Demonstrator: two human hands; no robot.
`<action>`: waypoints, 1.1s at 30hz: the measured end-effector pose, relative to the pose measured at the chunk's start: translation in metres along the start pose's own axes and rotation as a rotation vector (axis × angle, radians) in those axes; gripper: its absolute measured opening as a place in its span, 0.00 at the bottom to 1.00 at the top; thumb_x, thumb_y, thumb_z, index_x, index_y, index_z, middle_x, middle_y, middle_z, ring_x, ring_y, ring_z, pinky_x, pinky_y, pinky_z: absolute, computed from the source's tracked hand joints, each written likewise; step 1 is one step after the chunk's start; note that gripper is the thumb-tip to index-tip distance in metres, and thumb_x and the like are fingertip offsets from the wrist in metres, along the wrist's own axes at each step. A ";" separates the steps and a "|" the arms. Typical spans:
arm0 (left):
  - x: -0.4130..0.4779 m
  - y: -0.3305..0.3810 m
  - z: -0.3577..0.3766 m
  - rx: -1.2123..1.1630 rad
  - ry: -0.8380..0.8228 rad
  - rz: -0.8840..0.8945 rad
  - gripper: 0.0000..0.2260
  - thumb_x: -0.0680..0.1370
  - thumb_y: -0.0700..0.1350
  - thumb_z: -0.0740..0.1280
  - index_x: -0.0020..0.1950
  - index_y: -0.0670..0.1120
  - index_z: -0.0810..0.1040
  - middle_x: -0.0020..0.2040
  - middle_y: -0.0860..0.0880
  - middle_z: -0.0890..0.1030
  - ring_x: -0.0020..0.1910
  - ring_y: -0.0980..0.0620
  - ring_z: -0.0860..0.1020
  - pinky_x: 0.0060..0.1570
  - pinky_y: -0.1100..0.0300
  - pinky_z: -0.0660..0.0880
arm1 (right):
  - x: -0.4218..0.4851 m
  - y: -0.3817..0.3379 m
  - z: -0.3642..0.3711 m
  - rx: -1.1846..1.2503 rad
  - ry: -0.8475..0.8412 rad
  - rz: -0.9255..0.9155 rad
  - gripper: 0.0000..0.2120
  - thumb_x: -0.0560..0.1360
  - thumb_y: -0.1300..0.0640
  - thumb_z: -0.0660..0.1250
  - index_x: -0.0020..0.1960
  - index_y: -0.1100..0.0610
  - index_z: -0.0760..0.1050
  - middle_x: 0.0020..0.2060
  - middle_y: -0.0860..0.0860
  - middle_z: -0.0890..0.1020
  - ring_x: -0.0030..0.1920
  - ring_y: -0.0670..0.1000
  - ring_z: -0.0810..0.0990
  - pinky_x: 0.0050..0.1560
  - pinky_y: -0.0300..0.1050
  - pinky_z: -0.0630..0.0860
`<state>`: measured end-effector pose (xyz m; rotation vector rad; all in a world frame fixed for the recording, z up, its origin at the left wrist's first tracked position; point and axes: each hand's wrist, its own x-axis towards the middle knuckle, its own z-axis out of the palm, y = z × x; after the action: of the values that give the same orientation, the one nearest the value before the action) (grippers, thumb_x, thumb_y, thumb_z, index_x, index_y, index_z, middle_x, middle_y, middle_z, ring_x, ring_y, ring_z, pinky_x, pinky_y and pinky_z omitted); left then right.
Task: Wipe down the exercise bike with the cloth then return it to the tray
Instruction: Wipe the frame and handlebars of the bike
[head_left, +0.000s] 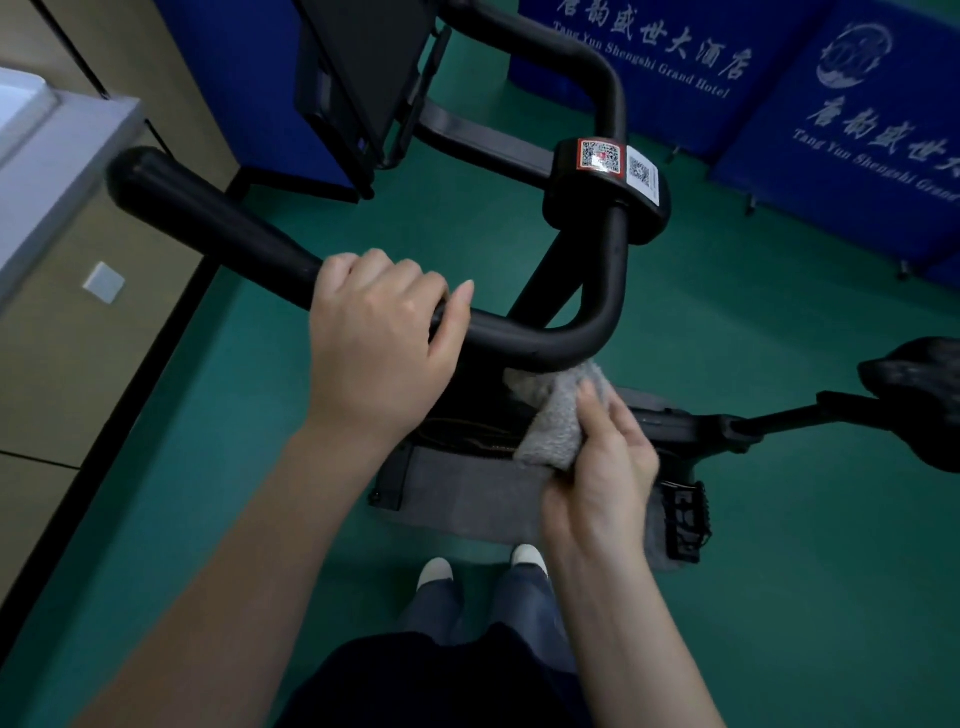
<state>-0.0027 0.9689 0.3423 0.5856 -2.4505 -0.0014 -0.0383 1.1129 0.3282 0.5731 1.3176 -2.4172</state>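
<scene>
Our arms (249, 561) reach over a green floor (779, 415), blue hotel screens (857, 130) far right. Left hand (379, 338) wraps the exercise bike (587, 260) handlebar (234, 223); right hand (597, 478) fingers (592, 410) pinch the grey cloth (556, 421) under its near bend.

Dim, even indoor light, soft shadows, wide-angle bending at the edges (slight blur throughout).
</scene>
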 end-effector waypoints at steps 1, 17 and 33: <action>0.000 0.000 0.000 -0.003 0.003 -0.005 0.20 0.81 0.51 0.57 0.35 0.43 0.77 0.31 0.48 0.77 0.35 0.46 0.73 0.48 0.54 0.64 | 0.000 0.000 -0.002 -0.039 0.029 -0.045 0.10 0.77 0.67 0.64 0.58 0.66 0.77 0.49 0.59 0.84 0.50 0.55 0.83 0.54 0.48 0.80; 0.000 0.025 -0.002 -0.160 -0.042 0.018 0.13 0.80 0.47 0.61 0.40 0.47 0.80 0.36 0.53 0.80 0.38 0.49 0.76 0.52 0.56 0.62 | -0.007 0.021 -0.005 -0.790 -0.114 -1.130 0.11 0.71 0.73 0.70 0.52 0.66 0.80 0.49 0.58 0.77 0.52 0.54 0.78 0.58 0.44 0.73; 0.000 0.028 -0.007 -0.181 -0.091 -0.042 0.14 0.80 0.48 0.60 0.40 0.47 0.81 0.37 0.53 0.81 0.39 0.50 0.76 0.50 0.56 0.61 | 0.003 0.019 -0.005 -0.920 -0.212 -1.277 0.09 0.71 0.73 0.69 0.49 0.66 0.82 0.45 0.59 0.79 0.47 0.54 0.76 0.51 0.49 0.75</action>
<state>-0.0099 0.9949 0.3513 0.5673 -2.4909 -0.2696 -0.0311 1.1071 0.3103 -1.0214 2.9013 -1.9374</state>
